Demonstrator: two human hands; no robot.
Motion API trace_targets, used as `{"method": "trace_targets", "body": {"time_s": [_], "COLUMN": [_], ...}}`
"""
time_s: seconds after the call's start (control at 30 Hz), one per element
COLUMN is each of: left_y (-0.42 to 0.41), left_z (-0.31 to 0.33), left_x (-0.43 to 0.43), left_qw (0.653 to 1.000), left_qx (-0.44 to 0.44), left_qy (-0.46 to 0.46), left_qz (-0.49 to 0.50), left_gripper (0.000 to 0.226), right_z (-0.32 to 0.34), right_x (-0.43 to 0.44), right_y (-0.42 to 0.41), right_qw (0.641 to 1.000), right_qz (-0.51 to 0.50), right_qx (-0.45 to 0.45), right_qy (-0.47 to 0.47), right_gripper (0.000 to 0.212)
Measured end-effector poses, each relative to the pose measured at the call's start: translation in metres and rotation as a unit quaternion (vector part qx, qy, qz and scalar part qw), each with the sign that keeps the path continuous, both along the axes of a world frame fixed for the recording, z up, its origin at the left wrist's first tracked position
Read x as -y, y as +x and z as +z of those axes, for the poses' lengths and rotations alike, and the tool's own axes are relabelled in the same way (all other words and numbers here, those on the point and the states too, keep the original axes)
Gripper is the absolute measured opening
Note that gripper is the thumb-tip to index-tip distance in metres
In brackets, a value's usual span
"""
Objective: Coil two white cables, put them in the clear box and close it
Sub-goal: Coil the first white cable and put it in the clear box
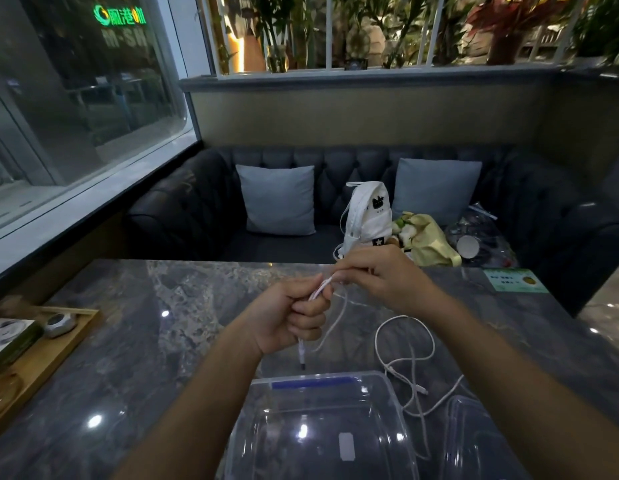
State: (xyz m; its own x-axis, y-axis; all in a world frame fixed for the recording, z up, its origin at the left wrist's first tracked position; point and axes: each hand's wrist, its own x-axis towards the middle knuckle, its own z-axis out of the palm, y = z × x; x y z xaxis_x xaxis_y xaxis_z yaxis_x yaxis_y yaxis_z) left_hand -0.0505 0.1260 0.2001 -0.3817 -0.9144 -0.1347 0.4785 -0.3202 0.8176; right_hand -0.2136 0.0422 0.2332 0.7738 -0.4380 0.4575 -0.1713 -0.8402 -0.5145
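At centre frame, my left hand [294, 317] is clenched around a white cable [322, 285], whose plug end hangs below the fist toward the clear box [284, 420]. My right hand [377, 275], just up and to the right, pinches the same cable with curled fingers, a short strand stretched between the two hands. More white cable lies in loose loops [405, 317] on the marble table [162, 323], right of centre, beside the box. I cannot tell where one cable ends and the other begins. The box sits open and holds nothing at the bottom edge, its lid [474, 441] at lower right. I judge the first coil barely begun. Next I need even turns gathered into the left hand, without snagging the loops.
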Motion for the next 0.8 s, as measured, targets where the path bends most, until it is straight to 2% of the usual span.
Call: {"method": "trace_targets", "body": {"time_s": [0.1,0.23,0.43,0.53,0.67,0.8], "left_y": [0.002,0.002,-0.002,0.001,0.0,-0.005], "left_z": [-0.003,-0.005,-0.014,-0.014,-0.017,-0.016], "left_x": [-0.001,-0.001,0.0,0.002,0.004,0.005], "left_qw": [1.0,0.998,0.997,0.995,0.995,0.988], "left_qx": [-0.024,-0.055,-0.073,-0.095,-0.086,-0.092], "left_qy": [0.003,0.01,0.005,0.006,0.035,0.052], "left_qz": [-0.003,-0.006,-0.003,-0.018,0.033,0.117], "left_gripper": [0.034,0.029,0.031,0.022,0.041,0.042], "right_z": [-0.005,-0.017,-0.027,-0.032,-0.035,-0.035], "right_x": [0.004,0.003,0.015,0.02,0.02,0.007], "right_y": [0.001,0.005,0.005,0.003,-0.003,-0.002], "right_qw": [0.994,0.973,0.954,0.958,0.967,0.946], "right_qz": [-0.055,-0.052,-0.13,-0.121,-0.052,0.043], "right_qx": [0.056,0.105,0.183,0.143,0.005,0.003], "right_qy": [0.081,0.2,0.197,0.217,0.25,0.321], "right_gripper": [0.014,0.029,0.026,0.029,0.016,0.011]}}
